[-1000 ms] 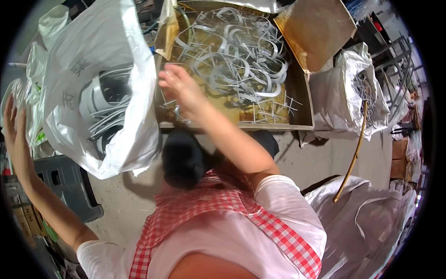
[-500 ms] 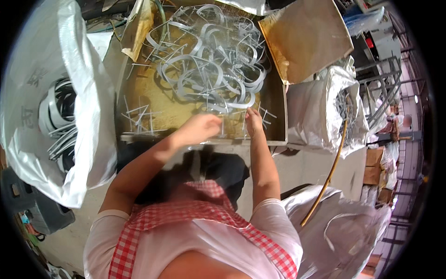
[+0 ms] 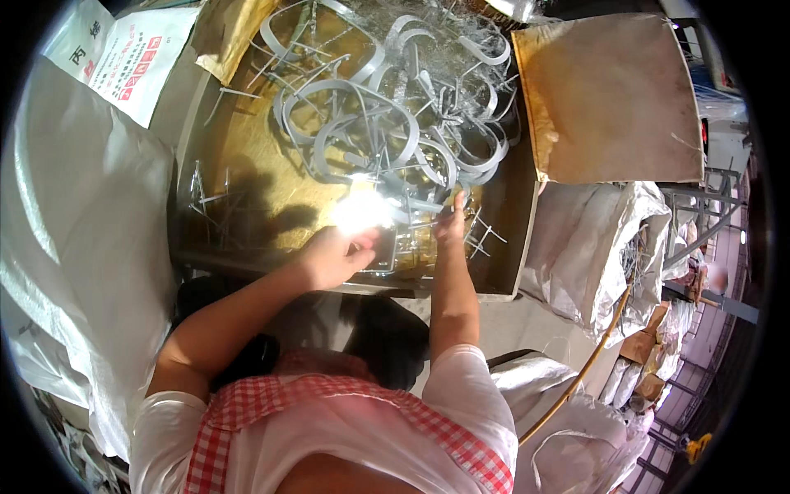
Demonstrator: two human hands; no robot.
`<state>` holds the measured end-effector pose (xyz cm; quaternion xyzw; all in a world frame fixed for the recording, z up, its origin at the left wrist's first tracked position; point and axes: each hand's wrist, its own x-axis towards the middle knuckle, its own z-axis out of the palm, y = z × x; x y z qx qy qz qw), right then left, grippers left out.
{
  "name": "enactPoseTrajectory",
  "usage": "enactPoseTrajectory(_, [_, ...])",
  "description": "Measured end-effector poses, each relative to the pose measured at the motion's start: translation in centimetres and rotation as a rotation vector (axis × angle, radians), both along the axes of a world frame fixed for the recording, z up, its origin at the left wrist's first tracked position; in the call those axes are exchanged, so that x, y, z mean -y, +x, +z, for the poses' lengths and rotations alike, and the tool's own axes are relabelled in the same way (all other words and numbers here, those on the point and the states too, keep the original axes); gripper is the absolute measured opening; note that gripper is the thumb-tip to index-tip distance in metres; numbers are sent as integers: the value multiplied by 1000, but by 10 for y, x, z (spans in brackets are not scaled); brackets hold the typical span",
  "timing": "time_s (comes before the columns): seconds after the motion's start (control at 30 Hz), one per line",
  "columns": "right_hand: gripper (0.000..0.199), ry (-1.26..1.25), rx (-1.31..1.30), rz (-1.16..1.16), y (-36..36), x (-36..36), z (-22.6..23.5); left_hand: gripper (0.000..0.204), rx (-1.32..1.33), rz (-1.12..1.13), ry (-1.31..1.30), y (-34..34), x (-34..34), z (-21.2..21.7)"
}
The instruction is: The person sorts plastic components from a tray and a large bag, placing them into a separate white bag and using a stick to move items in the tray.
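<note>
Grey loops (image 3: 413, 132) of flat plastic lie tangled in the middle and far part of a metal tray (image 3: 525, 216), heaped over one another on its yellowish bottom. Toward the tray's far right corner, something clear and shiny mixes with the heap; I cannot tell whether it is water or film.

The right hand (image 3: 449, 224) is inside the tray, near its right wall, with fingers and thumb closed on the end of a grey strip (image 3: 424, 206) that reaches leftward along the near edge of the heap. The left hand (image 3: 337, 253) hangs over the tray's near edge, fingers curled toward the thumb. A strong glare sits at its fingertips, so I cannot tell whether it grasps anything.

Thin white sticks (image 3: 216, 198) lie scattered on the left side of the tray, and more of them lie in its near right corner, just beside the right hand. A brown board (image 3: 613, 99) leans outward from the tray's right side. A large white sack (image 3: 82, 222) stands left of the tray. To the right of the tray is a smaller sack (image 3: 580, 247), and a long brown stick (image 3: 576, 380) runs from it toward the tray's near side.
</note>
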<state>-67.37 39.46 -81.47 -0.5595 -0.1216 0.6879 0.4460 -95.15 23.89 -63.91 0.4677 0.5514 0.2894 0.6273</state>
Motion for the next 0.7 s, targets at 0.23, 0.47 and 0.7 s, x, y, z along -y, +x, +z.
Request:
enactPoseTrajectory(0.23, [65,46,99,150,-39,-35,-14,32,-48,-21,200,-11,0,15])
enactPoseTrajectory(0.47, [38,95,9,160,-88,-67,-15,36,-297,-147,276,-7,3,12])
enactPoseTrajectory(0.7, [60,370,-126,379,-138,-45,81,46,-323,122,276,-11,2,4])
